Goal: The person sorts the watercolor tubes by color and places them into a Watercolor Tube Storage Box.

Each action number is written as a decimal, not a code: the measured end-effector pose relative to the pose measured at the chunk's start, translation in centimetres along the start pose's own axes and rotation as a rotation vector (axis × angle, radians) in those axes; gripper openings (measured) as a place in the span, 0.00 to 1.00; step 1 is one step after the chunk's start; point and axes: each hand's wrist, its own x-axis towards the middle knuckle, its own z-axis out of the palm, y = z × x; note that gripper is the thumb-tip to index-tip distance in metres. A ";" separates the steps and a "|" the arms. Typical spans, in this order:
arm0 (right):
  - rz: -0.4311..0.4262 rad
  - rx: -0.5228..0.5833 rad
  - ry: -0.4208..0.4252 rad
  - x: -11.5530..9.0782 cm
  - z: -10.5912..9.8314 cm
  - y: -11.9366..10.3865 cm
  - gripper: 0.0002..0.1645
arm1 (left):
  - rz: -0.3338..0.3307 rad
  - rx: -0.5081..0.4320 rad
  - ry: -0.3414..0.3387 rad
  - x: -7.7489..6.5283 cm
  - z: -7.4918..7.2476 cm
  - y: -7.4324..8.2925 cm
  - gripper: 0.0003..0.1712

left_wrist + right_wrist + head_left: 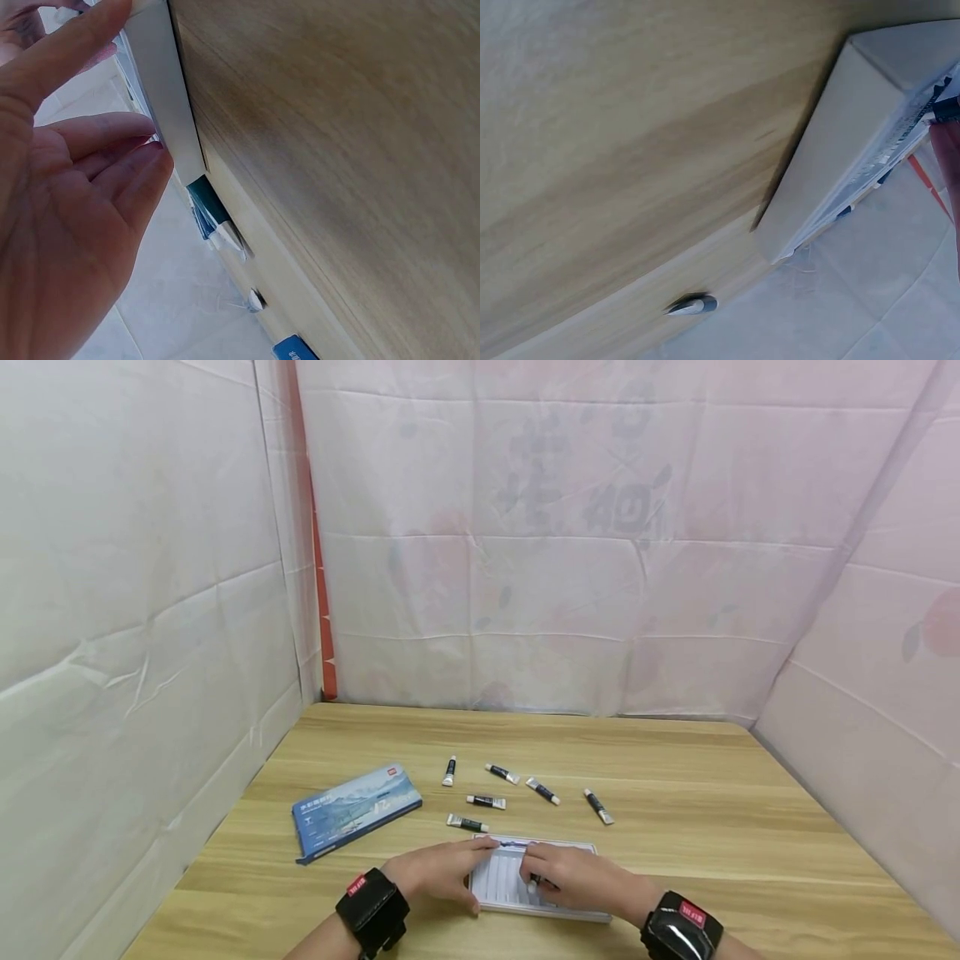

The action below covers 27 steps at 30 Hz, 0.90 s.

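A white slotted tray (504, 878) lies at the near side of the table, and a dark-and-silver paint tube shows at its far edge. My left hand (437, 870) holds the tray's left end, thumb at the near corner and fingers toward the far one. In the left wrist view, thumb and fingertips meet the white tray wall (166, 97). Over the tray's right half, my right hand (577, 878) pinches a small paint tube (534, 883) with a dark body, mostly hidden by the fingers. Part of that dark tube (946, 110) shows at the right wrist view's edge.
Several small black-and-silver paint tubes lie scattered beyond the tray, the nearest tube (467, 823) close to its far left corner. One tube (598, 807) lies farther right. A flat blue paint box (357, 810) rests at the left. Pale cloth (555, 568) hangs around the wooden table (697, 793).
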 end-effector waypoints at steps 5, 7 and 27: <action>-0.009 -0.007 0.002 -0.2 0.1 0.2 0.14 | 0.001 -0.004 0.002 0.0 0.1 -0.1 0.46; -0.003 0.017 -0.005 -0.2 0.1 0.3 0.14 | -0.003 -0.005 0.003 0.0 0.1 0.0 0.46; 0.064 0.187 -0.101 -0.4 -0.1 1.0 0.08 | -0.003 -0.010 0.003 -0.2 -0.2 0.2 0.45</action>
